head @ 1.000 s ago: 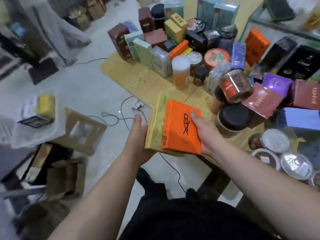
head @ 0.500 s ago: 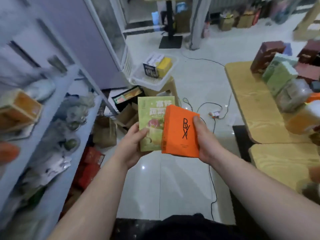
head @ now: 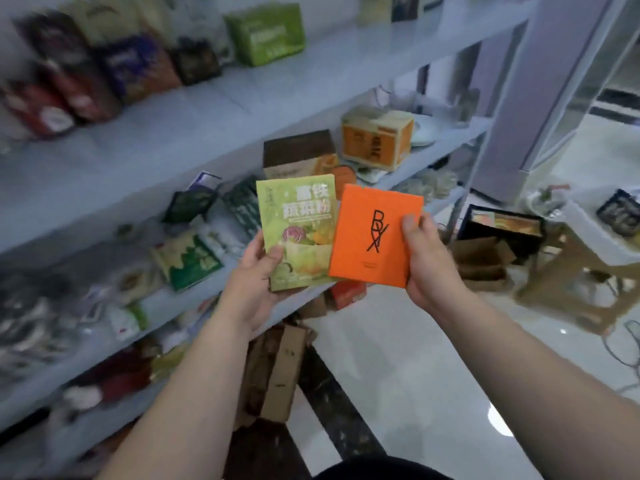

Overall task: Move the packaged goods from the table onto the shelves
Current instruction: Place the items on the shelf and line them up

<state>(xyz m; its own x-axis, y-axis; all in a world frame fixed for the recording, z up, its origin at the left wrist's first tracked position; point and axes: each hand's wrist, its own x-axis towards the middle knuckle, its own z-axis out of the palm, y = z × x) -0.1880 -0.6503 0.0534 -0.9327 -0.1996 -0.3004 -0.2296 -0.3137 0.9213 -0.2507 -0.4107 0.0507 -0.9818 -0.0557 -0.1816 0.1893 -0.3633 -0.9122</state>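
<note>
The left hand (head: 258, 285) grips the green box (head: 298, 233), thumb across its front; the right hand (head: 427, 263) pinches the orange box (head: 374, 237), overlapping it, near the shelves (head: 311, 88).

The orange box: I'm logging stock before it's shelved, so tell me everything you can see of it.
The orange box is flat, plain matte card, closed, with thin black letters down its front. It is held nearly upright, facing the camera. The right hand grips its right edge, thumb on the front; its left edge overlaps the green box.
</note>
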